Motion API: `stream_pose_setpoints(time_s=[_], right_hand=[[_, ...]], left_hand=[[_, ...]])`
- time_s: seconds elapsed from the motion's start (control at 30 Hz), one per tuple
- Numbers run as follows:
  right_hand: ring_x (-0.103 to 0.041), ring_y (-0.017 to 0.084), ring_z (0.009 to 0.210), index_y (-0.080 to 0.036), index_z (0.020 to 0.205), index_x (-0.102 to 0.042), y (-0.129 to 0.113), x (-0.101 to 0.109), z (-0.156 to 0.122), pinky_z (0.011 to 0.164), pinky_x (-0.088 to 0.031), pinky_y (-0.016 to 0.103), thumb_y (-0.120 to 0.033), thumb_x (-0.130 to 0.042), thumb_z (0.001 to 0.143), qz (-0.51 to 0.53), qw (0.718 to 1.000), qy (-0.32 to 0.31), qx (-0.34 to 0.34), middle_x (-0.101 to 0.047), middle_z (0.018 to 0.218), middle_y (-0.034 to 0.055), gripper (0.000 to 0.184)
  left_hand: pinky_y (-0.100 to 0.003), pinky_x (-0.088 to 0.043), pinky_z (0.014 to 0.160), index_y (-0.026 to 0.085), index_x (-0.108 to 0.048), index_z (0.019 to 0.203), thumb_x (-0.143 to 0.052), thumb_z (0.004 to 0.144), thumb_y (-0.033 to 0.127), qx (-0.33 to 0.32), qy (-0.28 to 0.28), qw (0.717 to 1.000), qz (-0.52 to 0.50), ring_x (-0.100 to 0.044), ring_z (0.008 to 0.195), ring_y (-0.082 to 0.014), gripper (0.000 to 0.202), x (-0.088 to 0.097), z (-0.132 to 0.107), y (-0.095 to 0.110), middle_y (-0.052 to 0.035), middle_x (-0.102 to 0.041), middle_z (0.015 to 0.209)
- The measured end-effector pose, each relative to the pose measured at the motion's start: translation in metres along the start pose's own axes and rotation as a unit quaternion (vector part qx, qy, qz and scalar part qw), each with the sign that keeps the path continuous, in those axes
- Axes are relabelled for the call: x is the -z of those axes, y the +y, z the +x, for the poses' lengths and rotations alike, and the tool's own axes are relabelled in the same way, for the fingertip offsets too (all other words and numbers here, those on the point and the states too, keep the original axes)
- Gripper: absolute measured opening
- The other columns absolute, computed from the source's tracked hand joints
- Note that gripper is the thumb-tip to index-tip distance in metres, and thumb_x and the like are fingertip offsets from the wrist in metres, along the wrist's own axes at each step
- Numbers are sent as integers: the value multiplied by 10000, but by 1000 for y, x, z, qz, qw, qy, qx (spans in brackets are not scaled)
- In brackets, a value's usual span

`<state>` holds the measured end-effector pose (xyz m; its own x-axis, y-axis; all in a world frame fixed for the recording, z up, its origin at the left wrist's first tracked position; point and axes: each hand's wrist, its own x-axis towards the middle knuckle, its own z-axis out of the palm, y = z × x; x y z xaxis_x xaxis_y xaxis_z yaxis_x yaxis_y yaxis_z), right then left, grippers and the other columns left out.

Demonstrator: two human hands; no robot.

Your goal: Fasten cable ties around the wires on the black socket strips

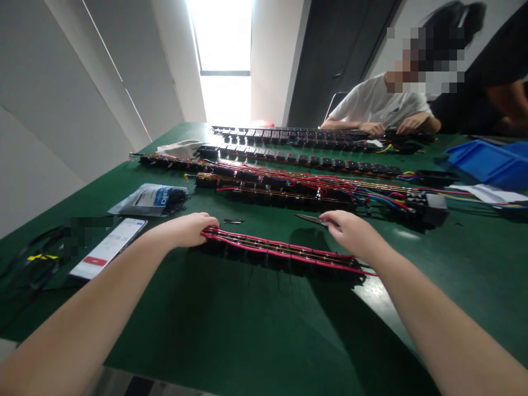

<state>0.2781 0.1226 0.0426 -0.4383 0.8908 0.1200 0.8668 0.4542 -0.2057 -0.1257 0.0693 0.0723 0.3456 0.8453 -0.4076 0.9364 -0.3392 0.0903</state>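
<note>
A long black strip with red wires (284, 250) runs along its top lies across the table in front of me, with thin dark tie ends sticking out below it. My left hand (193, 228) is closed around the strip's left end. Above its right end, my right hand (350, 231) holds a pair of scissors (310, 219), the pointed blades facing left and apart from the strip. The handles are mostly hidden by my fingers. Just beyond the strip, near my left hand, lies a small dark metal piece (234, 221).
Several similar wired black strips (280, 184) lie farther back on the green table (231, 324). A phone (108, 247), a plastic bag of black ties (150, 199) and black cables (33, 264) are at left. A blue bin (490, 162) stands at right. A person (383, 104) works opposite.
</note>
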Motion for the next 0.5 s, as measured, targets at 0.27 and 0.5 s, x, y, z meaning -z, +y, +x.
stream_pose_setpoints(time_s=[0.27, 0.5], right_hand=[[-686, 350, 952, -91, 988, -737, 71, -25, 8, 781, -524, 414, -124, -543, 791, -79, 986, -55, -134, -727, 1052, 228, 278], [-666, 317, 928, -175, 966, -673, 68, -26, 9, 739, -478, 364, -206, -616, 746, -66, 988, -64, -125, -707, 990, 144, 230]], left_hand=[[-479, -488, 1080, 186, -571, 1353, -504, 985, 333, -154, 272, 950, -18, -577, 1265, -278, 402, -40, 21, 78, -105, -607, 1391], [-406, -562, 844, 155, -603, 1312, -450, 1033, 431, -184, 332, 925, 22, -678, 1022, -241, 421, -73, 53, 89, -96, -716, 1173]])
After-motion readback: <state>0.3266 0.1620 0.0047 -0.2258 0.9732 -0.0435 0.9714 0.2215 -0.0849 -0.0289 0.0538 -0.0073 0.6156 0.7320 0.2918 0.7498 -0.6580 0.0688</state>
